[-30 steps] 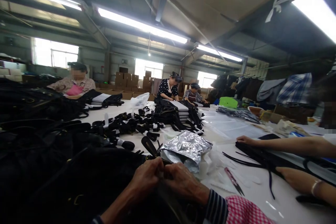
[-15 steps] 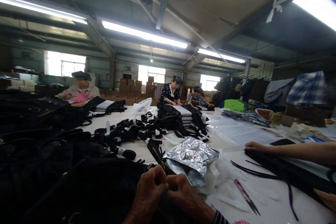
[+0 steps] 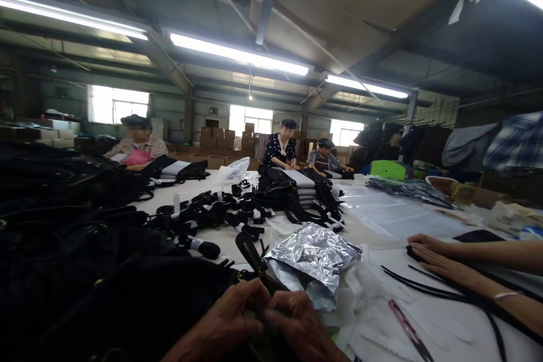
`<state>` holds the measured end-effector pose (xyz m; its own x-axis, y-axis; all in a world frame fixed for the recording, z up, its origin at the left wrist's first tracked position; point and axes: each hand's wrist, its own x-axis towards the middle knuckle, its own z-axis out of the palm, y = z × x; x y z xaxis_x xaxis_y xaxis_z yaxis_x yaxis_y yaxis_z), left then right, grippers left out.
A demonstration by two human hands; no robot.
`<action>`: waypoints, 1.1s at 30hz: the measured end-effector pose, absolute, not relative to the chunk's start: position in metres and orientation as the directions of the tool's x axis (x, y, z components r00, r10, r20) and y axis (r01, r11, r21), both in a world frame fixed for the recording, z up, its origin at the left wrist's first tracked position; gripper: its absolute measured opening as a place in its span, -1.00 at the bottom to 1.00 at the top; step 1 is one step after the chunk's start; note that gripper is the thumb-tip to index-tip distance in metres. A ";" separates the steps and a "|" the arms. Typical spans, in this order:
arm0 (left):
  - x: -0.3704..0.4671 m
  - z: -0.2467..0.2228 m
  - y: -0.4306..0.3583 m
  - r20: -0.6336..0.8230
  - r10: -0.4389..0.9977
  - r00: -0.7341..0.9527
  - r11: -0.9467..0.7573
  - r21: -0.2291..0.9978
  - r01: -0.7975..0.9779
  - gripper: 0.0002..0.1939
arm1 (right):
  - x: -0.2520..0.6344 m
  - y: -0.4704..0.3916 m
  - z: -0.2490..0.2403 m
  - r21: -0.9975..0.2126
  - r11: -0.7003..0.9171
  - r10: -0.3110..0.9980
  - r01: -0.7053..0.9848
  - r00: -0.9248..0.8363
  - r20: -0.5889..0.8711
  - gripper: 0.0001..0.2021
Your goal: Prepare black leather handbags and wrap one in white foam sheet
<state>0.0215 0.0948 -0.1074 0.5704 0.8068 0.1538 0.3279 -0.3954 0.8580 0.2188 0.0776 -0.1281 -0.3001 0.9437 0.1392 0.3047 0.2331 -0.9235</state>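
Note:
At the bottom centre, my left hand [image 3: 229, 317] and my right hand [image 3: 297, 322] are close together with fingers bent and pinched. Between them is dark material, too dim to make out. A black strap with gold-coloured metal parts [image 3: 250, 251] extends away just beyond my fingers. To the left lies a large heap of black bags [image 3: 106, 288]. A crumpled silver foil bag [image 3: 314, 254] rests beyond my right hand, beside thin clear plastic [image 3: 356, 305].
Pink-handled thread snips [image 3: 407, 325] lie on the white table at right. Another person's hands [image 3: 436, 257] press on black material there. Rolled black straps [image 3: 203, 212] and stacked bags [image 3: 301, 192] stand ahead, with three people [image 3: 280, 150] across the table.
My hands have moved slightly lower and my left hand has turned. The neighbour's second hand has come onto the black material at right. The view has shifted a little.

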 end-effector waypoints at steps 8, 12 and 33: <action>0.034 -0.116 0.089 0.176 0.911 0.373 -0.363 0.772 0.521 -0.81 | 0.218 0.075 -0.127 -0.845 0.335 0.935 0.417 -0.256 0.244 -0.71; 0.034 -0.116 0.090 0.172 0.889 0.424 -0.372 0.810 0.453 -0.79 | 0.221 0.076 -0.129 -0.818 0.359 0.925 0.450 -0.288 0.247 -0.75; 0.031 -0.115 0.102 0.178 0.854 0.489 -0.192 0.981 -0.021 -0.78 | 0.235 0.051 -0.049 0.021 0.451 0.891 0.892 -0.451 0.056 -0.81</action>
